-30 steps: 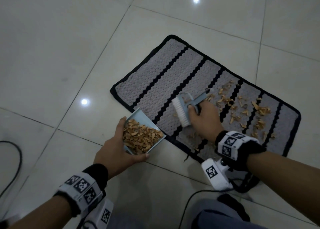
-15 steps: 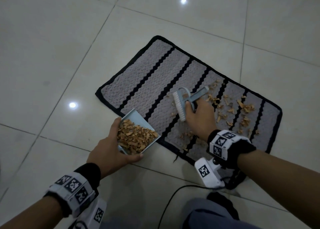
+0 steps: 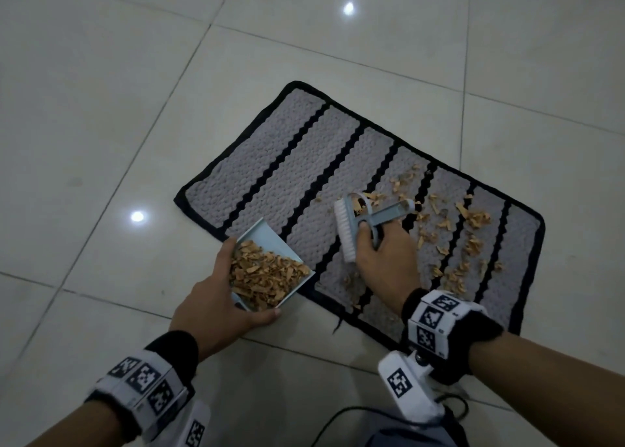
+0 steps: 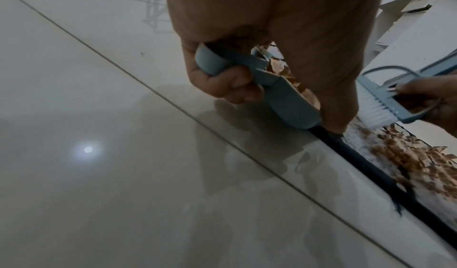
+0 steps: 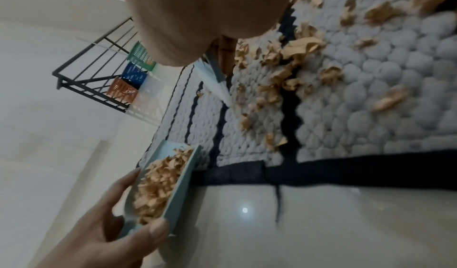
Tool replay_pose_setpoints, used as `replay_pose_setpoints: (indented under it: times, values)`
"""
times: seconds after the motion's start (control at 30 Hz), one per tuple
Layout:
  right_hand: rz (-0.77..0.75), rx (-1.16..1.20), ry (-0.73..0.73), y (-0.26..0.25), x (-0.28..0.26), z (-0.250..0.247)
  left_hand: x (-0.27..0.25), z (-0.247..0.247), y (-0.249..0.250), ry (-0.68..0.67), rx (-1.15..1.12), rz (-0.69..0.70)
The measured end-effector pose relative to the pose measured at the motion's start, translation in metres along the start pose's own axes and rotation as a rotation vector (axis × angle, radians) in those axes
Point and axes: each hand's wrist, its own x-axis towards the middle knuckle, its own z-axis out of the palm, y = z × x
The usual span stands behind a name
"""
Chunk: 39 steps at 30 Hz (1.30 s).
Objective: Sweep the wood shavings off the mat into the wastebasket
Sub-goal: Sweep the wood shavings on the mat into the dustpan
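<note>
Shavings (image 3: 449, 230) scattered on our mat's right half, more heaped in our dustpan.

We hold the pale blue dustpan (image 3: 270, 243) in our left hand (image 3: 216, 308), thumb along its near rim and fingers (image 4: 230, 82) curled round its handle; its open mouth points away toward the mat (image 3: 291, 169) and it sits just beside the mat's near black border, heaped with tan curls. Our right hand (image 3: 382, 260) grips the blue brush (image 3: 358, 220) by its looped handle, white bristles facing left on the grey weave, the bristle row running near to far. The mat's long axis runs diagonally across the tiled floor (image 3: 101, 91). Green, blue and orange baskets (image 5: 131, 76) stand by a black railing (image 5: 81, 72) far off; any writing on them is too small to read.
</note>
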Motion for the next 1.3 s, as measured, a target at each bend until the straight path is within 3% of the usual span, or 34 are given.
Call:
replay_pose_setpoints:
  times: [0.13,0.3,0.43,0.67,0.87,1.07,1.17,1.3]
  values:
    - [-0.028,0.093,-0.08,-0.034,0.018,0.028,0.008,-0.002,0.0,0.004,-0.001,-0.033]
    - [0.129,0.306,-0.126,-0.068,0.062,0.068,0.018,-0.011,0.006,0.004,0.047,-0.056]
    - [0.293,0.322,-0.163,-0.056,0.086,0.077,0.023,-0.012,0.001,0.002,0.075,-0.046]
    - [0.526,0.459,0.104,-0.007,0.062,0.038,0.024,-0.01,-0.002,-0.007,0.069,-0.031]
    - [0.324,0.457,0.121,-0.039,0.059,0.034,0.027,-0.014,0.003,0.014,0.065,-0.007]
    - [0.239,0.438,-0.118,-0.097,0.086,0.083,0.026,-0.018,0.006,0.049,0.037,-0.027]
    - [0.341,0.416,-0.12,-0.098,0.096,0.087,0.023,-0.019,0.002,0.06,0.044,-0.038]
    - [0.498,0.469,-0.039,-0.062,0.098,0.07,0.022,-0.019,-0.003,0.057,0.053,-0.033]
